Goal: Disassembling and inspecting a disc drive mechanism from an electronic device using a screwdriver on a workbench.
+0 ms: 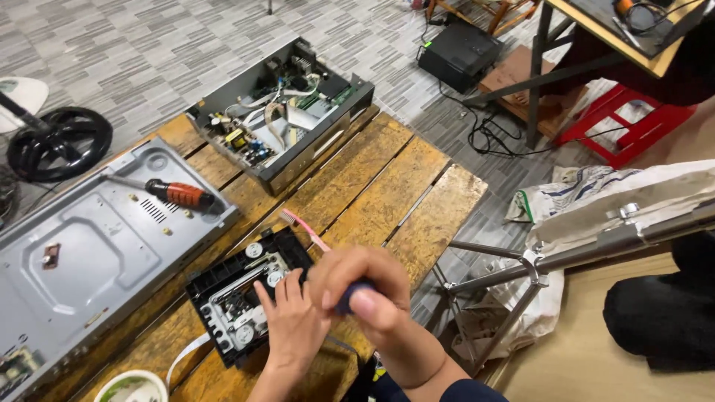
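Observation:
A black disc-drive mechanism with metal parts lies on the wooden table near its front edge. My left hand rests flat on the mechanism's right side, fingers spread on it. Beside it, my right hand is closed around a dark blue tool handle, its tip hidden behind my left hand. A pink toothbrush lies just beyond the mechanism.
An opened player chassis with circuit boards sits at the table's far edge. A grey metal cover lies left, with a red-handled screwdriver on it. A white bowl is at the near edge. A metal stand is to the right.

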